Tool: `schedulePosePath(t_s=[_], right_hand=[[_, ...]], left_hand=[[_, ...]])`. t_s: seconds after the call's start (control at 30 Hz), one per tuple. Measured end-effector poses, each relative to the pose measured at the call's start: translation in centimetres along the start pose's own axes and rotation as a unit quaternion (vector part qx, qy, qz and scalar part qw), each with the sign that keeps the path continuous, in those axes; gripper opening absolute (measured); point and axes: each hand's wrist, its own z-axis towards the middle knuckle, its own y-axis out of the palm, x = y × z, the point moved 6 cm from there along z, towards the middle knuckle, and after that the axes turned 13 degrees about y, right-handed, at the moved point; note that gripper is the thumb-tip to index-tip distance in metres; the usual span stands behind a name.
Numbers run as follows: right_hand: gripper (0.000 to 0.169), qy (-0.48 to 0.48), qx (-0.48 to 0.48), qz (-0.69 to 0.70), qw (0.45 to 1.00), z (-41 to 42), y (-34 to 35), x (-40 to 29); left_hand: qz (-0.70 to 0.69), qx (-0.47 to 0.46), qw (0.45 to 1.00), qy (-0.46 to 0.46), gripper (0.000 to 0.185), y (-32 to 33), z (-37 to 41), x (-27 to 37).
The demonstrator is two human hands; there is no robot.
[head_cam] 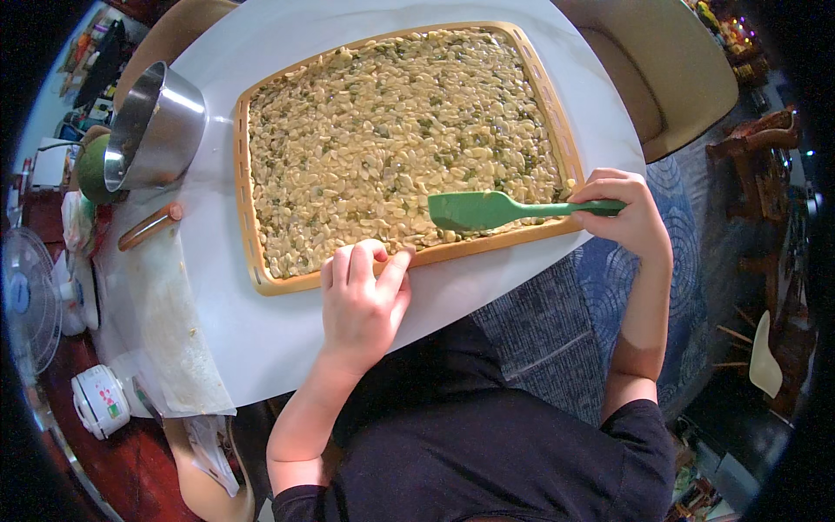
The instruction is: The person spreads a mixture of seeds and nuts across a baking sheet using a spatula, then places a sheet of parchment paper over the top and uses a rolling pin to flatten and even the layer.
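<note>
A baking tray (245,196) with a golden-orange rim lies on the white table, filled with a flat, glossy layer of sliced nuts and green seeds (391,137). My right hand (620,205), at the tray's near right corner, holds the handle of a green spatula (473,211). Its broad blade lies over the nut layer near the front edge. At the near rim is my left hand (365,293), its fingers bent over the edge and the fingertips at the nuts. Whether it grips the rim or only rests there, I cannot tell.
A tilted metal pot (179,124) stands left of the tray on the white table (280,346). Nearer lie a brown rolling pin or handle (151,226) and a translucent sheet (173,320). Chairs (626,72) stand at the table's far side. A rice cooker (101,401) is at lower left.
</note>
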Motion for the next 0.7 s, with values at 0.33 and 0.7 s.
schedulePosePath(t_s=[0.33, 0.7], right_hand=[[0.014, 0.023, -0.005, -0.006, 1.0, -0.5, -0.5, 1.6], [0.02, 0.17, 0.123, 0.231, 0.95, 0.2, -0.9, 5.6]], left_hand=[[-0.006, -0.013, 0.999, 0.051, 0.039, 0.5, 1.9, 1.3], [-0.494, 0.141, 0.76, -0.398, 0.015, 0.6, -8.4, -2.3]])
